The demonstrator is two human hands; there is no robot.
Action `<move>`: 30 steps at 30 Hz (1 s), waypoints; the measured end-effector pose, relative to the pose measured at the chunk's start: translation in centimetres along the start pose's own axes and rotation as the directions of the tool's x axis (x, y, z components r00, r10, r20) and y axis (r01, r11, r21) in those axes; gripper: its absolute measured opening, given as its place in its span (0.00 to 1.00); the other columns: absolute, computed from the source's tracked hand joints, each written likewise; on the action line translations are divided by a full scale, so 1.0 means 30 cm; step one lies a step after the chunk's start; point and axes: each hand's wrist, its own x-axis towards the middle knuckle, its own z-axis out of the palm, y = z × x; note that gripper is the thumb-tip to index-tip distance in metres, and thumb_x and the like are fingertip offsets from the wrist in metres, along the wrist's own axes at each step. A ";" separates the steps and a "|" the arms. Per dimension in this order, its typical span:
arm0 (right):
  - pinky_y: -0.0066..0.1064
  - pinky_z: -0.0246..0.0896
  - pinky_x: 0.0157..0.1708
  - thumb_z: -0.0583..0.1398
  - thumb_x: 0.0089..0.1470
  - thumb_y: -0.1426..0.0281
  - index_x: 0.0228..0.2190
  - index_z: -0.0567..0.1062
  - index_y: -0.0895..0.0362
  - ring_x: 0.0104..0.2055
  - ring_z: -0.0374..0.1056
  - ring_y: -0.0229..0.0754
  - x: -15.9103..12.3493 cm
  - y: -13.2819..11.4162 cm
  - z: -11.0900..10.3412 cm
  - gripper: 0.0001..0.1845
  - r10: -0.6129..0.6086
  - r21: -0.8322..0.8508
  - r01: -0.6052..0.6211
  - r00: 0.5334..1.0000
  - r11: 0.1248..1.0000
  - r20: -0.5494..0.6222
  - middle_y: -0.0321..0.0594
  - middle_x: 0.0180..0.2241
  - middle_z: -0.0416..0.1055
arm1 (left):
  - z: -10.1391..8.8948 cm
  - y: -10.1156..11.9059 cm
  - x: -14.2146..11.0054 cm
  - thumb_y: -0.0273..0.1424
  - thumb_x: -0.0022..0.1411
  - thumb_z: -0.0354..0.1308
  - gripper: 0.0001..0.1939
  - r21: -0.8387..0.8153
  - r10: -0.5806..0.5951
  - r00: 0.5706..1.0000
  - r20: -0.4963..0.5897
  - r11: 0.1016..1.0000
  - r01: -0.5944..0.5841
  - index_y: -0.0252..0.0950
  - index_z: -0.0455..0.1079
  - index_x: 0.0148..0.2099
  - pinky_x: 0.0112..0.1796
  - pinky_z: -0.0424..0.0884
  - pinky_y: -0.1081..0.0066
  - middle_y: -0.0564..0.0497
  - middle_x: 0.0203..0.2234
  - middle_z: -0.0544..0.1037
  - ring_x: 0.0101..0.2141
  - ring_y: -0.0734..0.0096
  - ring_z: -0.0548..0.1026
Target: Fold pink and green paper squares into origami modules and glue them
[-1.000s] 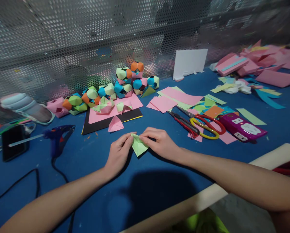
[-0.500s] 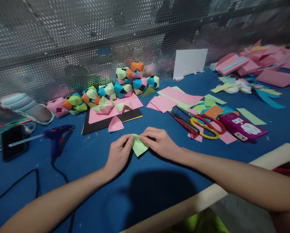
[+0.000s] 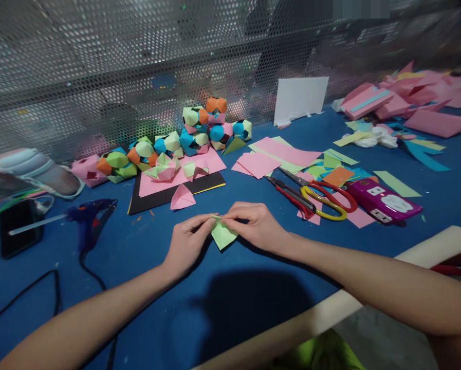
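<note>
A small pale-green folded paper point(image 3: 223, 236) is pinched between my two hands just above the blue table, one corner pointing toward me. My left hand point(image 3: 187, 241) grips its upper left corner with thumb and forefinger. On the upper right edge, my right hand point(image 3: 255, 226) presses it the same way, the two thumbs close together. The fingers hide the paper's top edge. Just beyond the left hand lies a pink folded paper piece point(image 3: 183, 197), at the edge of a black sheet point(image 3: 153, 202) with pink paper on top.
Folded multicoloured paper balls point(image 3: 141, 152) line the mesh panel point(image 3: 110, 56). Left are a hot glue gun point(image 3: 86, 221), its cord, a phone point(image 3: 20, 231) and a bottle point(image 3: 37, 169). To the right lie scissors point(image 3: 323, 200), a purple case point(image 3: 384, 200), pink paper sheets point(image 3: 257, 164) and a pink heap point(image 3: 426, 92).
My fingertips have shifted slightly along the green paper's top edge, drawing closer together. The view has moved a little; the other things stay in place.
</note>
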 end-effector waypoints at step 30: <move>0.25 0.55 0.24 0.55 0.56 0.72 0.25 0.75 0.60 0.24 0.62 0.33 -0.009 0.026 0.006 0.12 -0.161 -0.167 0.166 0.986 0.972 0.040 0.38 0.21 0.68 | 0.005 -0.004 -0.007 0.37 0.56 0.58 0.11 0.043 0.044 0.999 0.012 0.998 -0.045 0.34 0.75 0.34 0.35 0.71 0.71 0.49 0.30 0.80 0.31 0.68 0.75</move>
